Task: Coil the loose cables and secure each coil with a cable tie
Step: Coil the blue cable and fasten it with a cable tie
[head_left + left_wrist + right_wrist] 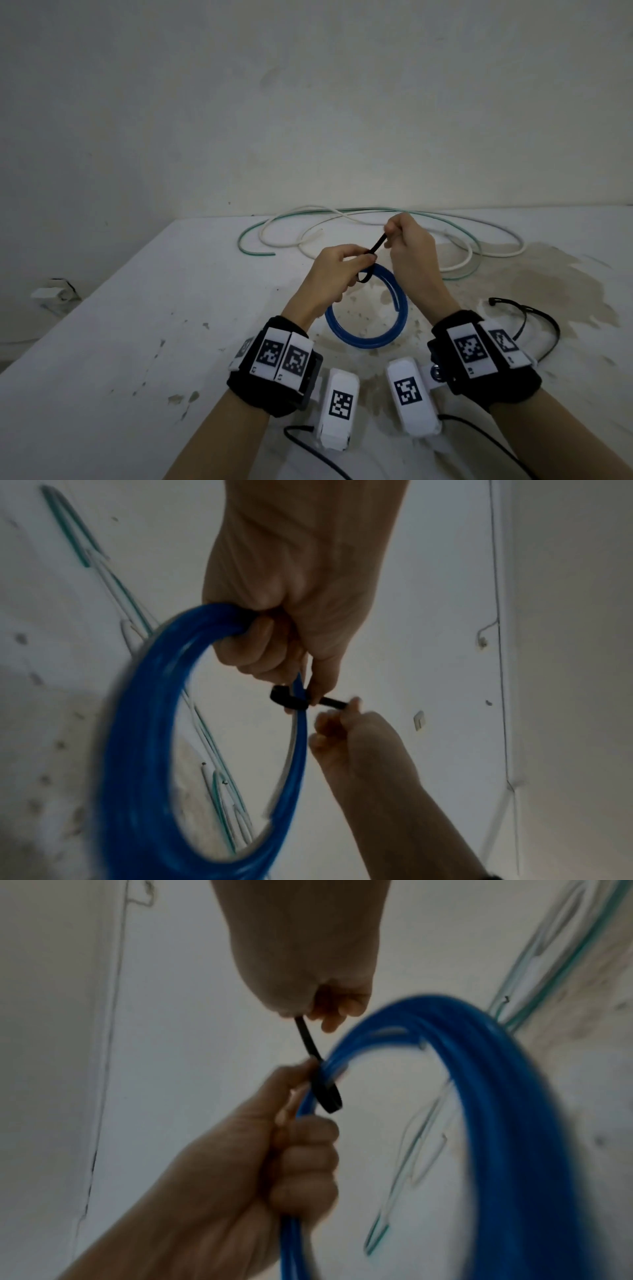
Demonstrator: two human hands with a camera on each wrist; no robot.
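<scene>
My left hand (337, 270) grips a blue cable coil (368, 337) at its top and holds it above the white table; the same blue coil (143, 750) (514, 1123) fills both wrist views. A black cable tie (371, 251) loops round the coil's strands beside my left fingers. My right hand (407, 240) pinches the tie's tail between thumb and fingers, up and away from the coil. The black tie (291, 700) (315, 1069) looks loose around the bundle. A loose white cable (308, 236) and a green cable (253, 240) lie spread behind my hands.
Spare black cable ties (534, 318) lie on the table at the right. The table's left edge (85, 301) runs diagonally, with a small white box (51, 293) on the floor beyond. A plain wall stands right behind the table. Brown stains (555, 284) mark the surface.
</scene>
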